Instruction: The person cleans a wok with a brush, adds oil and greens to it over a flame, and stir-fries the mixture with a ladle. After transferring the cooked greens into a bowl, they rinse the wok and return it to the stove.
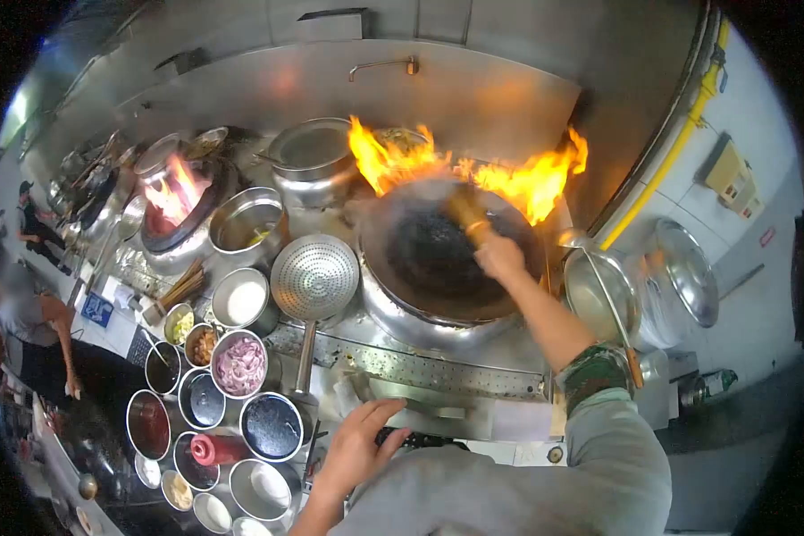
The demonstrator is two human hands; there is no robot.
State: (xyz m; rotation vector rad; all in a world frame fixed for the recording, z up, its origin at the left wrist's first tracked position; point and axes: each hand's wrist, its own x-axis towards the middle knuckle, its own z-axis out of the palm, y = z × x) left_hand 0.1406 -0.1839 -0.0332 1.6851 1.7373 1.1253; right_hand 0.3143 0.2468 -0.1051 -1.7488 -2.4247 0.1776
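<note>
A large dark wok sits on the burner, with tall orange flames rising behind it. My right hand is closed round the handle of a brush-like tool, whose head is blurred against the wok's inner wall. Low in the view, my left hand has its fingers apart and holds nothing, close to the counter's front edge. Between the left hand and the wok lies a perforated strainer, its handle pointing toward me.
Several metal containers stand at left, including one with sliced onion and one holding a red bottle. Another burner flames at left. A ladle rests over a pot at right. Two people stand at far left.
</note>
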